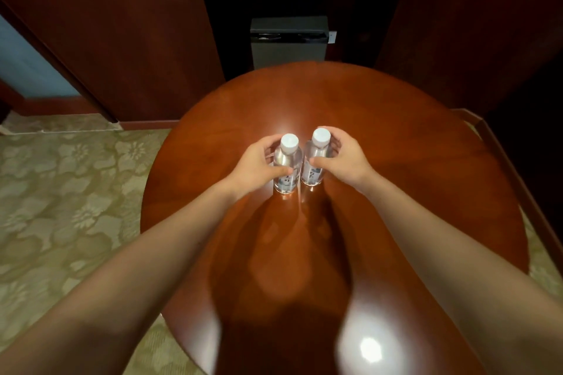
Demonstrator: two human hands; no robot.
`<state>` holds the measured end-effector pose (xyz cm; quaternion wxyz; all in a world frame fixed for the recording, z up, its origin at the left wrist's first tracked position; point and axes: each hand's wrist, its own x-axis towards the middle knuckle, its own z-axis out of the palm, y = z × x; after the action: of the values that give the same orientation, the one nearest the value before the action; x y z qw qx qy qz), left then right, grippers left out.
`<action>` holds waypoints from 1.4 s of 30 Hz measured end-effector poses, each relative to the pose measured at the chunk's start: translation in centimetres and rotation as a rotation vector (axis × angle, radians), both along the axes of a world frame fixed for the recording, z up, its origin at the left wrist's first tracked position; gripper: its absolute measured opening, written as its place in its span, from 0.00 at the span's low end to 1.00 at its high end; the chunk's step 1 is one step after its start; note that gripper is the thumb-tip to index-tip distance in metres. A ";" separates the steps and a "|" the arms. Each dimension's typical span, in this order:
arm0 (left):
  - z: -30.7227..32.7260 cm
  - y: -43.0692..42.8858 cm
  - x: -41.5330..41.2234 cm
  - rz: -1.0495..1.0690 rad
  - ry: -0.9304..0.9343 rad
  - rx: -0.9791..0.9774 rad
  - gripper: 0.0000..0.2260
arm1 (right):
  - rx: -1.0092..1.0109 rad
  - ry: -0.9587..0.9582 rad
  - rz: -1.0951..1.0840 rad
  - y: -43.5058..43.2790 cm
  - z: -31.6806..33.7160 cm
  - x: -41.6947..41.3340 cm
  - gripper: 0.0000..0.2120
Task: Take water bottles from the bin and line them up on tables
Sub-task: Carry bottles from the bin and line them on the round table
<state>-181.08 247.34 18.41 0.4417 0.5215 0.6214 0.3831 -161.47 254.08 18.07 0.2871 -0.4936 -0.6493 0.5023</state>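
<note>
Two clear water bottles with white caps stand upright side by side near the middle of a round glossy wooden table [396, 161]. My left hand [254, 164] grips the left bottle [288, 161] around its body, thumb in front. The right bottle [316, 158] is held the same way by my right hand [345, 161]. Both bottle bases rest on the tabletop, and the bottles nearly touch each other.
A dark grey bin [288, 41] stands on the floor beyond the table's far edge, against dark wood panelling [137, 39]. Patterned beige carpet [67, 186] lies to the left. A wooden edge [511, 167] runs along the right side.
</note>
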 end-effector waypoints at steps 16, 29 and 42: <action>-1.8 0.2 0.6 0.041 0.029 0.012 0.36 | 0.039 -0.187 0.063 0.3 -1.0 0.4 0.37; -2.5 0.7 0.3 0.058 -0.007 -0.021 0.37 | -0.031 -0.131 0.089 -0.4 -1.2 0.5 0.35; -3.1 -3.8 1.2 0.059 0.200 -0.182 0.55 | 0.038 -0.497 0.030 -6.2 -1.3 3.2 0.49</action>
<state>-179.86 243.54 15.34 0.4117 0.4962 0.7096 0.2842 -158.24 247.85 16.73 0.1205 -0.5869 -0.7163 0.3576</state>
